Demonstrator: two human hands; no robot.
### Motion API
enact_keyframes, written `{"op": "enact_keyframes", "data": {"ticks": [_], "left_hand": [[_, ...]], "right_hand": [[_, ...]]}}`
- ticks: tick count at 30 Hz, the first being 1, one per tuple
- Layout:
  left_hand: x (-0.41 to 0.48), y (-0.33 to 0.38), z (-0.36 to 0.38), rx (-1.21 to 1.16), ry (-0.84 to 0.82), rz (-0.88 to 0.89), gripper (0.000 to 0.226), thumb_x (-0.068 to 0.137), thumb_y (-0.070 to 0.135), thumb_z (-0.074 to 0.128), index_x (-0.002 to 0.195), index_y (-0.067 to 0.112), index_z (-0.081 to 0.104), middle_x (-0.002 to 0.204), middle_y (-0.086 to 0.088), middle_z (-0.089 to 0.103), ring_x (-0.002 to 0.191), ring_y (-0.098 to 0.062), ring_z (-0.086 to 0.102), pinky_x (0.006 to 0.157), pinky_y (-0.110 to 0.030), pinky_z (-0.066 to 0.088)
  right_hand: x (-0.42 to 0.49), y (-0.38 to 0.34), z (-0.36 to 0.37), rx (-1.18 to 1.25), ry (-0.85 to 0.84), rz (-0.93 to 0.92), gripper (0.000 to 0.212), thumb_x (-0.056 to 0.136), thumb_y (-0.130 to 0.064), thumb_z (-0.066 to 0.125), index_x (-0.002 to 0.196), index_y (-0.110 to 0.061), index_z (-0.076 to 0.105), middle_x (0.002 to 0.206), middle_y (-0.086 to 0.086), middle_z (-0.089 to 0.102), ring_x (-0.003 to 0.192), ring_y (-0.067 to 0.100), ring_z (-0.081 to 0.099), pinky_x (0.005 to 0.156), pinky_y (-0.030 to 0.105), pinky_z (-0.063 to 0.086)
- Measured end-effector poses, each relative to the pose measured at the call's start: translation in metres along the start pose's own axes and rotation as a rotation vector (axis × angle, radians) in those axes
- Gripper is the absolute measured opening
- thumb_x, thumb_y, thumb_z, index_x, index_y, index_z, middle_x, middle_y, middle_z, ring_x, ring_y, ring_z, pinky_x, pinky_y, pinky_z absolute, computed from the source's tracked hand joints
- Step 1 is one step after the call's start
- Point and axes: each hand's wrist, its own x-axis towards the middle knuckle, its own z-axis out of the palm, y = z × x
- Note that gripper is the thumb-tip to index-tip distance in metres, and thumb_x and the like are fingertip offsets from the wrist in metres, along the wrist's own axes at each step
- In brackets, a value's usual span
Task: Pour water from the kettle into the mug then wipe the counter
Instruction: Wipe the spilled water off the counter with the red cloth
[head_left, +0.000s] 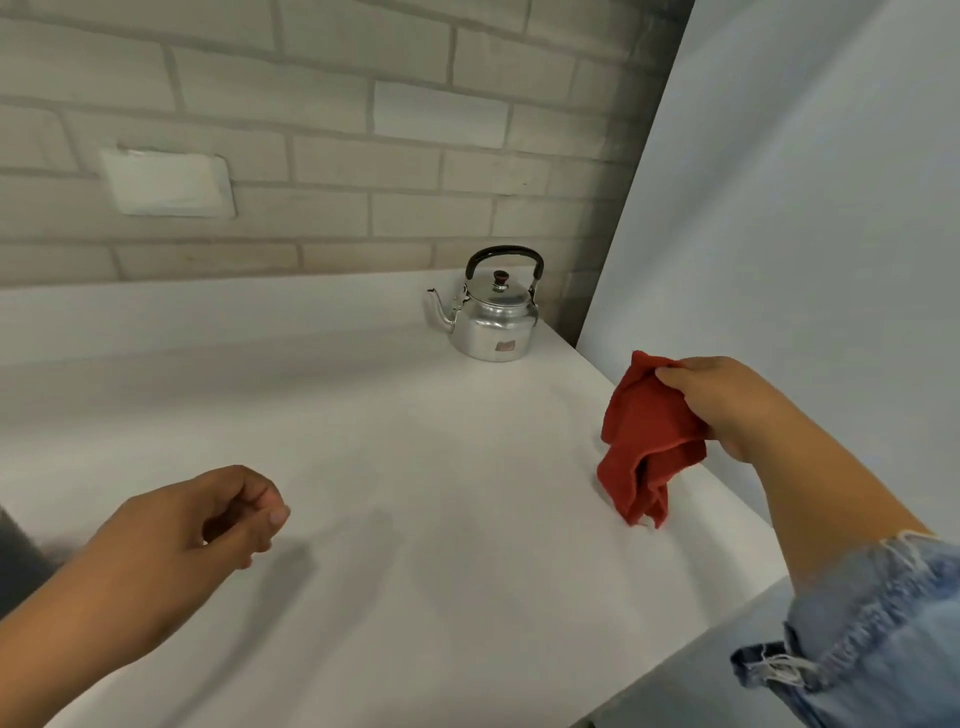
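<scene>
A small silver kettle (496, 319) with a black handle and its spout to the left stands upright at the back right of the white counter (415, 467). My right hand (727, 400) grips a crumpled red cloth (644, 441) near the counter's right edge; the cloth hangs down and its lower tip touches the surface. My left hand (208, 519) hovers over the front left of the counter, fingers curled in with nothing in them. No mug is in view.
A pale brick wall (311, 130) with a white outlet plate (166, 182) runs behind the counter. A white panel (805, 208) rises along the right side. A dark object (21, 551) shows at the far left edge.
</scene>
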Motion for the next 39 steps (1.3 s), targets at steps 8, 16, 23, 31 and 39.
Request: {"op": "enact_keyframes", "data": {"ticks": [8,16,23,31,39], "left_hand": [[0.016,0.001,0.025,0.014,0.049,-0.098,0.014,0.081,0.025,0.064,0.08,0.039,0.064,0.064,0.013,0.069,0.058,-0.008,0.066,0.064,-0.032,0.053],[0.001,-0.014,0.017,0.011,0.167,-0.235,0.004,0.08,0.04,0.065,0.081,0.035,0.066,0.064,0.011,0.069,0.056,-0.009,0.065,0.057,-0.028,0.052],[-0.013,-0.017,0.011,-0.004,0.17,-0.28,0.036,0.066,0.067,0.051,0.083,0.039,0.065,0.067,0.012,0.07,0.059,-0.009,0.066,0.067,-0.044,0.055],[-0.011,-0.003,0.021,0.214,0.066,-0.223,0.005,0.081,0.041,0.057,0.083,0.041,0.062,0.089,0.02,0.066,0.075,0.001,0.062,0.065,-0.013,0.043],[-0.012,-0.029,0.047,0.5,-0.076,-0.318,0.05,0.09,0.031,0.052,0.139,0.027,0.041,0.15,0.011,0.032,0.132,-0.016,0.04,0.107,-0.028,0.031]], "right_hand": [[0.06,0.069,0.039,-0.187,-0.305,-0.184,0.07,0.077,-0.058,0.061,0.139,-0.038,0.038,0.149,-0.004,0.03,0.127,0.019,0.04,0.1,0.036,0.04],[0.07,0.092,0.13,-0.62,-0.16,-0.483,0.064,0.094,-0.046,0.039,0.149,-0.032,0.009,0.159,0.003,0.002,0.144,0.028,0.009,0.117,0.045,0.014],[-0.006,0.08,0.192,-0.503,-0.24,-0.746,0.058,0.096,-0.02,0.041,0.148,-0.03,0.019,0.158,0.001,0.01,0.143,0.022,0.015,0.116,0.039,0.023],[-0.024,0.057,0.176,0.238,-0.501,-0.716,0.056,0.082,-0.005,0.041,0.123,-0.039,0.056,0.129,-0.016,0.05,0.111,0.01,0.058,0.102,0.034,0.045],[-0.001,0.077,0.192,-0.423,-0.275,-0.826,0.052,0.089,-0.009,0.049,0.14,-0.018,0.041,0.15,0.007,0.033,0.138,0.028,0.03,0.113,0.029,0.021]]}}
